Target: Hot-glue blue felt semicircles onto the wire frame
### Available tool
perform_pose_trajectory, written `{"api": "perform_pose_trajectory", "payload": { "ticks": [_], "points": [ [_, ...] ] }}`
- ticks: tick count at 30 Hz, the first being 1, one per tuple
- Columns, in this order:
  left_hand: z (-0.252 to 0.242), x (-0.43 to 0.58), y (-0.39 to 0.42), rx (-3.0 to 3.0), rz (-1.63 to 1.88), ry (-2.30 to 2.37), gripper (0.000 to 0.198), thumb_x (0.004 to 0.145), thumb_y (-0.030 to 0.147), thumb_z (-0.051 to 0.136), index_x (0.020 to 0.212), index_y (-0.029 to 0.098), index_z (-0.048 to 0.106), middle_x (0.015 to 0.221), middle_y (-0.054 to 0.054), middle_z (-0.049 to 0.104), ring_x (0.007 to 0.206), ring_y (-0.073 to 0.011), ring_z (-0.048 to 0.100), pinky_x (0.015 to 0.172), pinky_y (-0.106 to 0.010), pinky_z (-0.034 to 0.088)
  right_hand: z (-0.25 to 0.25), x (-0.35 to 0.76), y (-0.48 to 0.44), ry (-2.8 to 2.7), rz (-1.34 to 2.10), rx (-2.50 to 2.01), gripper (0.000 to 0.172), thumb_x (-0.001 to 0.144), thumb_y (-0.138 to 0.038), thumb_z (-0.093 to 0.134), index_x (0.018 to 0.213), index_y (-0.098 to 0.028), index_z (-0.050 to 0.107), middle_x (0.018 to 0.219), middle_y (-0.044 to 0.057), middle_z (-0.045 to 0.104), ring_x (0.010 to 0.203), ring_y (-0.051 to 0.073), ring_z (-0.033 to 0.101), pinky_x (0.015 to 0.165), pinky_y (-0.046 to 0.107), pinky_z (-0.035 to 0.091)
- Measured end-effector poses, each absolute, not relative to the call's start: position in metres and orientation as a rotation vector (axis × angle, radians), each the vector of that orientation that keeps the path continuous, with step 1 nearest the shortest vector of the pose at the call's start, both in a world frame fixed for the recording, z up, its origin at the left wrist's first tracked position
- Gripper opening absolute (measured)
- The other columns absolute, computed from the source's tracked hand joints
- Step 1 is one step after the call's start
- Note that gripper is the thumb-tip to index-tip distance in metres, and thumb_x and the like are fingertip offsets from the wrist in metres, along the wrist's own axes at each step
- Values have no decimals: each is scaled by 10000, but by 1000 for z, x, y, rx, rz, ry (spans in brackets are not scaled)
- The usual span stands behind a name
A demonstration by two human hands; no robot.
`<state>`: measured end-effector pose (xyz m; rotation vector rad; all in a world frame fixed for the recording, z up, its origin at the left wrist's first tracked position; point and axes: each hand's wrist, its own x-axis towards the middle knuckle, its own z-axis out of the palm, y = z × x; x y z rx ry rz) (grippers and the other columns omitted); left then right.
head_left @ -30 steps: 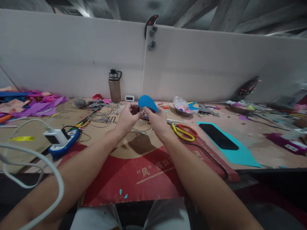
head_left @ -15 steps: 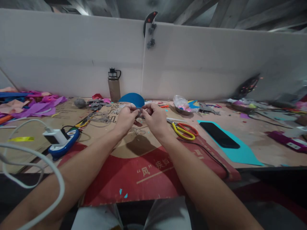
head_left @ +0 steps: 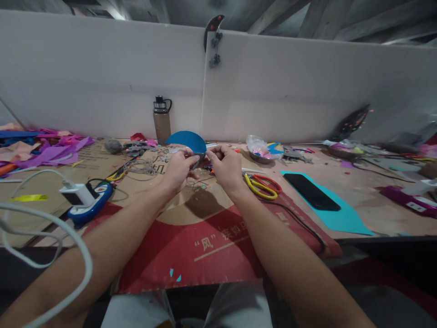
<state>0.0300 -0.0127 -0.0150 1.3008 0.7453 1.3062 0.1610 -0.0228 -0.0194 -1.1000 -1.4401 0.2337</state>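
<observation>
My left hand (head_left: pixel 180 169) is closed, with thumb and fingers pinched on a rounded blue piece (head_left: pixel 188 140), whose flat face stands up beyond the knuckles. A darker edge of the piece shows at the fingertips. Just to the right, my right hand (head_left: pixel 225 169) has thumb and forefinger brought together beside that edge. Whatever lies in this pinch is too small to make out. Both hands are above a cardboard sheet (head_left: pixel 184 214) with a red printed part. Thin grey thread (head_left: pixel 143 167) lies in a tangle left of my left hand.
Yellow and red-handled scissors (head_left: pixel 262 186) lie right of my right hand, near a black phone (head_left: pixel 311 192) on turquoise sheet. A blue power strip (head_left: pixel 89 208) with white cable is at left. A bottle (head_left: pixel 161 122) stands behind; coloured scraps (head_left: pixel 44 148) and a bowl (head_left: pixel 261 157) lie around.
My hands have moved apart a little, the right one shifting rightward. More of the blue piece and its darker lower edge shows between them.
</observation>
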Motion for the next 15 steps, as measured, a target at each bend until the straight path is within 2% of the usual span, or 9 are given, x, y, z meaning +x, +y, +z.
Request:
{"api": "perform_pose_trajectory", "payload": {
  "ticks": [6,11,15],
  "points": [
    [-15,30,-12,1269,1319,723,288,624,244,687,746,199,430,657,45,534,520,-102,570,291,-155,388,-19,162,-22,-1434,285,-1101,169,762,-303,548,752,-161,639,557,-30,497,523,90,412,544,237,344],
    [-15,30,-12,1258,1303,666,308,614,238,701,747,199,425,678,40,544,530,-110,582,283,-157,385,-20,162,-21,-1424,398,-1033,201,768,-298,523,790,-155,662,692,23,637,612,115,536,627,255,424],
    [-15,30,-12,1259,1300,622,301,625,233,701,730,192,422,685,43,537,544,-101,584,326,-162,426,-15,161,-23,-1398,494,-1052,188,745,-289,542,756,-144,661,605,-5,593,578,107,514,605,246,414]
  ]
}}
